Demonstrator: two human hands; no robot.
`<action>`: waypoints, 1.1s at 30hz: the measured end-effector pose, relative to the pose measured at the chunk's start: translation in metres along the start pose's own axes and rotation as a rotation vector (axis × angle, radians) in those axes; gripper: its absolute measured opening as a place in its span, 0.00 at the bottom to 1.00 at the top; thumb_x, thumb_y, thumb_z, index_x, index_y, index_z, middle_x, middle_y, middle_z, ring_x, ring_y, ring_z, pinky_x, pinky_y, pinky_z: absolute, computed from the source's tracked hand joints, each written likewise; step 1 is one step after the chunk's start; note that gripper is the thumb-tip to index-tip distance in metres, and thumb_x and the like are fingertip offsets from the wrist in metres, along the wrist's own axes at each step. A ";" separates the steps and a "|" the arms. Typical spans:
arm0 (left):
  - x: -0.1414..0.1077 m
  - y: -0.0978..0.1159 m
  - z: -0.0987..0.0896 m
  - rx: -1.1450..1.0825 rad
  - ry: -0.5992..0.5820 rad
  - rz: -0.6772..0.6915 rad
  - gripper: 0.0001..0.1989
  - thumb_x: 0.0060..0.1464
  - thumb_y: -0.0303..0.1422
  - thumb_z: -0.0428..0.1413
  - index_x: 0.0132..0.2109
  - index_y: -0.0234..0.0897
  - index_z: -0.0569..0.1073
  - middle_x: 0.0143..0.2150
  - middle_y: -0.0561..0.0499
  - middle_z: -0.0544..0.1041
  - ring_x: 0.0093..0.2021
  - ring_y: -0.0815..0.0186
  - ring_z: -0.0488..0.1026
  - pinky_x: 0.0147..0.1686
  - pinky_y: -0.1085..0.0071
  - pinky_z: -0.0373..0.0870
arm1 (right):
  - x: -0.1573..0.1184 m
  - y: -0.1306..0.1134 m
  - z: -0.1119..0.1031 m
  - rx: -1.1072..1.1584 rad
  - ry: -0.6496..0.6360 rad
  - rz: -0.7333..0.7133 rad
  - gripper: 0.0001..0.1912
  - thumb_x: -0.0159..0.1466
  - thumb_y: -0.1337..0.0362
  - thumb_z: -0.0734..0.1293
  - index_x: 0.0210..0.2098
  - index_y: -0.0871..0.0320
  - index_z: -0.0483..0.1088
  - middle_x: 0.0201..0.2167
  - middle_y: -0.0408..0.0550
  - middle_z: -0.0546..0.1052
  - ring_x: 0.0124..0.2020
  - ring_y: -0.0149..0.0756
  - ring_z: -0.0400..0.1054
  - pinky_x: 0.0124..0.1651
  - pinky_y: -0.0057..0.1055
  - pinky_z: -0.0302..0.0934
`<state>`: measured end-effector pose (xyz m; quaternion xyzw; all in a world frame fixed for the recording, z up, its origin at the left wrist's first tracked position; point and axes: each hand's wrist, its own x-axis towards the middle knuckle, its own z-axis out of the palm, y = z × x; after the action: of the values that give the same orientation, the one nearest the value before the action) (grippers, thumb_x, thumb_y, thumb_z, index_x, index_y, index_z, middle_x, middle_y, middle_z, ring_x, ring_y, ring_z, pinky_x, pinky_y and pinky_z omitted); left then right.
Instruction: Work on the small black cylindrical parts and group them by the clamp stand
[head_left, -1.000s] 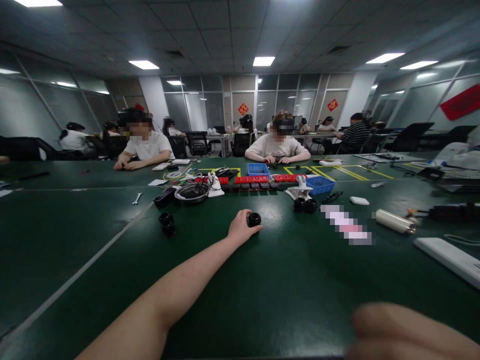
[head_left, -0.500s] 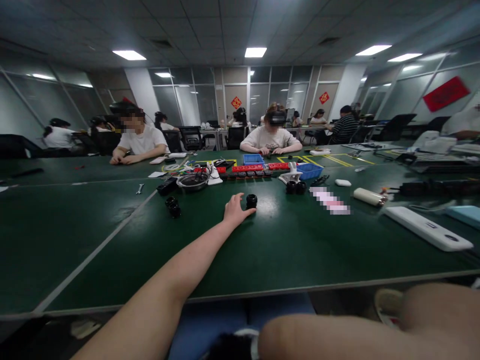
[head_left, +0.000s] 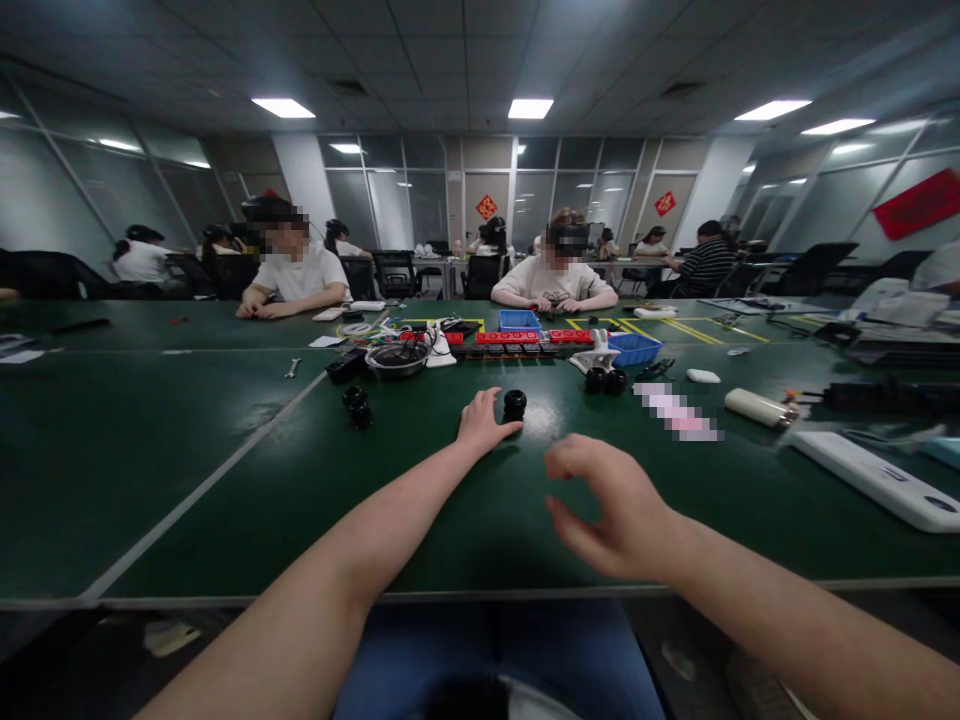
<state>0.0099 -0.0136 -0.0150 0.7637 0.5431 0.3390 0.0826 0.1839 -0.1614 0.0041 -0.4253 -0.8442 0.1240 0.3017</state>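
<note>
On the green table stands a small black cylindrical part (head_left: 514, 405), upright, with a narrowed middle. My left hand (head_left: 482, 425) rests just left of it, fingers and thumb spread in a C shape. The thumb reaches along the near side by its base; whether skin touches it I cannot tell. My right hand (head_left: 611, 505) is above the table nearer to me, slightly blurred, with fingers curved and the thumb apart, nothing between them. More black parts of this kind are on the left (head_left: 358, 408) and another pair of black parts (head_left: 606, 380) sits to the right.
A red and black strip (head_left: 517, 343), blue trays (head_left: 634, 349), a round dark dish (head_left: 397, 358) and a white clamp stand (head_left: 595, 355) line the back. A wrench (head_left: 292, 369) lies left. A white power bank (head_left: 877, 478) lies right. People sit across the table.
My right hand has risen from below the table edge and come over the table, toward the left hand. The left hand keeps its place beside the black part. The view has shifted slightly left.
</note>
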 end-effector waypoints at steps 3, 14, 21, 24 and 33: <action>0.001 0.000 0.001 0.011 -0.003 0.031 0.34 0.37 0.46 0.56 0.51 0.40 0.55 0.45 0.48 0.63 0.45 0.60 0.62 0.44 0.67 0.57 | 0.042 0.000 -0.015 -0.133 0.097 -0.015 0.17 0.54 0.64 0.58 0.43 0.57 0.58 0.35 0.50 0.66 0.36 0.39 0.61 0.40 0.35 0.56; 0.019 -0.001 0.007 0.078 -0.184 -0.017 0.42 0.34 0.53 0.53 0.54 0.38 0.52 0.51 0.43 0.59 0.51 0.53 0.56 0.47 0.61 0.53 | 0.145 0.111 0.017 -0.089 0.134 0.249 0.31 0.53 0.52 0.60 0.52 0.61 0.51 0.38 0.51 0.64 0.37 0.37 0.61 0.40 0.35 0.55; 0.040 -0.004 0.011 0.005 -0.264 0.024 0.33 0.35 0.51 0.53 0.48 0.40 0.61 0.42 0.47 0.67 0.44 0.55 0.63 0.41 0.63 0.58 | 0.165 0.110 0.025 -0.108 0.100 0.065 0.17 0.55 0.55 0.59 0.40 0.58 0.63 0.35 0.49 0.65 0.38 0.37 0.58 0.41 0.34 0.53; 0.044 -0.007 0.013 -0.019 -0.273 0.014 0.21 0.39 0.43 0.54 0.42 0.39 0.65 0.38 0.49 0.68 0.40 0.58 0.65 0.38 0.65 0.59 | 0.165 0.111 0.026 -0.095 0.059 0.075 0.17 0.54 0.52 0.60 0.36 0.57 0.65 0.33 0.48 0.65 0.36 0.37 0.58 0.39 0.33 0.53; 0.046 -0.009 0.014 -0.015 -0.286 -0.014 0.15 0.41 0.40 0.54 0.37 0.38 0.66 0.35 0.50 0.69 0.38 0.60 0.65 0.35 0.68 0.59 | 0.163 0.110 0.022 0.035 0.113 0.017 0.19 0.50 0.56 0.65 0.39 0.57 0.62 0.34 0.47 0.67 0.37 0.37 0.59 0.39 0.33 0.54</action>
<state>0.0193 0.0339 -0.0101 0.7999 0.5285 0.2301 0.1670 0.1666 0.0356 0.0016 -0.4334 -0.8198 0.1171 0.3555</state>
